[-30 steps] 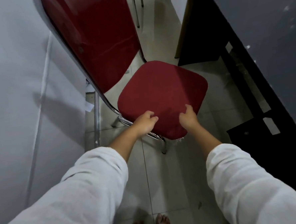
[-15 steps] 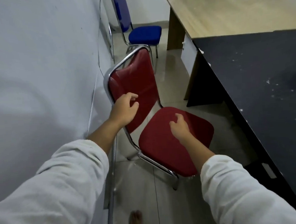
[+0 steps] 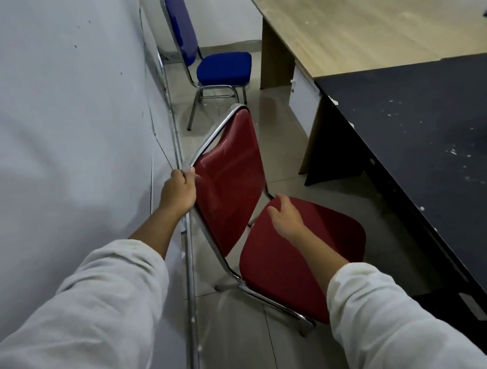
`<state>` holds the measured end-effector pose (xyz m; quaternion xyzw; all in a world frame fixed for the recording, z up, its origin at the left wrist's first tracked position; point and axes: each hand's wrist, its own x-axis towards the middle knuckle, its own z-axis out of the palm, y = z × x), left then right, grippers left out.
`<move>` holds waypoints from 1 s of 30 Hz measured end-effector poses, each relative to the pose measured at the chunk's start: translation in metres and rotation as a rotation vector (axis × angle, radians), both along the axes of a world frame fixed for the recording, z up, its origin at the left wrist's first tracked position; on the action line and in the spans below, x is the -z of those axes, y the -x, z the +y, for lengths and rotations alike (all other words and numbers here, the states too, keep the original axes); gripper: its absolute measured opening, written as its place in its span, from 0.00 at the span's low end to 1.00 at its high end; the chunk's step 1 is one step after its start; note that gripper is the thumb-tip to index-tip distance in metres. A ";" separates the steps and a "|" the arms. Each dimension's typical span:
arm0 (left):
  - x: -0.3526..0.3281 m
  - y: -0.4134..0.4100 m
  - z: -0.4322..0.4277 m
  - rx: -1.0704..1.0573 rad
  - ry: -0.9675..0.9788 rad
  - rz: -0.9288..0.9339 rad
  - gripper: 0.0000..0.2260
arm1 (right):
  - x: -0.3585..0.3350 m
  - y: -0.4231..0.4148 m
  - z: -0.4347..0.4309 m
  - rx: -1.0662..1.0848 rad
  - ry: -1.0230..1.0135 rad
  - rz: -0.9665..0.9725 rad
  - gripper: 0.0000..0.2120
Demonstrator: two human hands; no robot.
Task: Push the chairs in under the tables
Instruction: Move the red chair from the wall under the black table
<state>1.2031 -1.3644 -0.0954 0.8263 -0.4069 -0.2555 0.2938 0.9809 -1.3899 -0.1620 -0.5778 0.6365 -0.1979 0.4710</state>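
Note:
A red chair (image 3: 230,182) with a chrome frame stands between the white wall and the black table (image 3: 428,150), its seat turned toward the table. My left hand (image 3: 178,191) grips the chrome edge of its backrest near the top corner. My right hand (image 3: 285,217) rests on the near back part of the red seat, fingers spread and loose. A blue chair (image 3: 223,67) stands farther off beside the wooden table (image 3: 369,25), pulled out from it.
The white wall (image 3: 62,138) runs close along the left with a metal strip (image 3: 189,273) at its foot. The aisle of pale floor tiles (image 3: 279,142) between wall and tables is narrow. My toes show at the bottom edge.
My left hand rose from the seat's front edge to the backrest and closed on its frame. My view lifted, bringing the tables and blue chair into sight. The right hand shifted across the seat.

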 end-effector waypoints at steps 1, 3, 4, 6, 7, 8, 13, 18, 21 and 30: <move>0.001 -0.001 0.000 -0.005 0.002 -0.007 0.24 | -0.001 -0.004 -0.002 -0.022 0.002 -0.002 0.25; 0.001 0.001 0.002 0.002 -0.005 0.003 0.24 | -0.003 -0.012 -0.004 -0.076 0.013 -0.010 0.26; 0.000 0.002 0.005 0.003 -0.008 0.014 0.24 | -0.005 -0.017 -0.004 -0.096 0.014 -0.018 0.26; 0.000 0.005 0.014 0.011 -0.024 0.039 0.24 | -0.008 -0.025 -0.004 -0.115 0.003 -0.042 0.26; 0.000 0.007 0.019 0.021 -0.033 0.053 0.24 | -0.010 -0.027 -0.004 -0.119 -0.006 -0.050 0.25; 0.001 0.009 0.026 0.031 -0.044 0.068 0.25 | -0.012 -0.029 -0.004 -0.122 -0.009 -0.057 0.25; 0.003 0.024 0.055 0.066 -0.081 0.192 0.26 | -0.022 -0.027 -0.003 -0.120 -0.005 -0.066 0.24; 0.002 0.047 0.083 0.119 -0.109 0.304 0.27 | -0.034 -0.012 0.003 -0.113 -0.007 -0.084 0.23; -0.002 0.068 0.099 0.121 -0.118 0.345 0.35 | -0.042 0.004 0.011 -0.110 -0.009 -0.085 0.22; -0.011 0.112 0.130 0.199 -0.202 0.609 0.16 | -0.054 0.041 0.051 -0.083 -0.016 -0.084 0.21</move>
